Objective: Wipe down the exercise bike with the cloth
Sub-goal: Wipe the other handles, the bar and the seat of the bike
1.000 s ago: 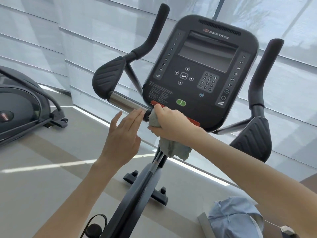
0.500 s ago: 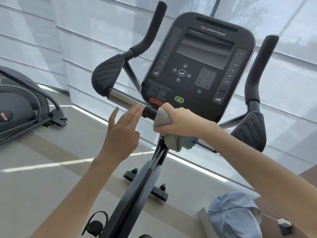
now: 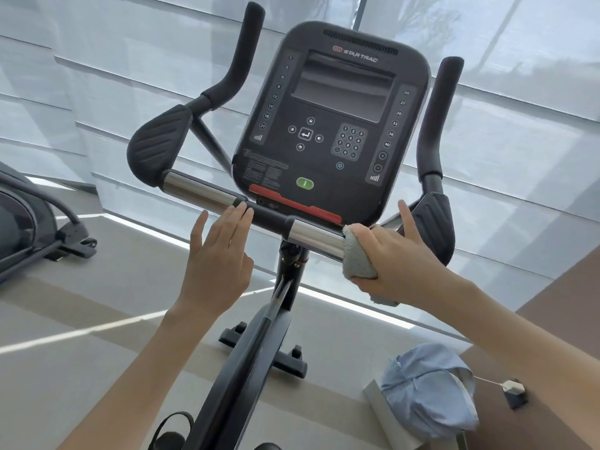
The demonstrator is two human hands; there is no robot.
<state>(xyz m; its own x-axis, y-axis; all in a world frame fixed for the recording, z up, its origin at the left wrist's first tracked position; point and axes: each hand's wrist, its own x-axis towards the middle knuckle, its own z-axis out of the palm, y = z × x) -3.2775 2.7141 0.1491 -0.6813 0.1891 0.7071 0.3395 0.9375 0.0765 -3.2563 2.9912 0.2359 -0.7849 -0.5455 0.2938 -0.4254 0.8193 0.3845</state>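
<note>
The black exercise bike fills the view, with its console point(image 3: 331, 125) upright in front of me and a crossbar point(image 3: 266, 216) below it carrying two chrome grip sections. My right hand point(image 3: 402, 261) is wrapped around a grey-green cloth point(image 3: 358, 259), pressing it around the right chrome section point(image 3: 315, 237) near the right elbow pad point(image 3: 431, 225). My left hand point(image 3: 217, 251) is flat and open, fingertips resting on the bar where the left chrome section point(image 3: 198, 190) ends. The bike's frame post point(image 3: 256, 339) drops away below the bar.
Another black machine point(image 3: 29, 235) stands at the left on the grey floor. A light blue cap point(image 3: 428, 388) lies on a ledge at the lower right, beside a small white tethered box point(image 3: 513, 386). Translucent blinds cover the windows behind the bike.
My right hand slid the cloth rightward along the crossbar, from the centre below the console to the right chrome section. My left hand stayed by the left chrome end. The view tilted.
</note>
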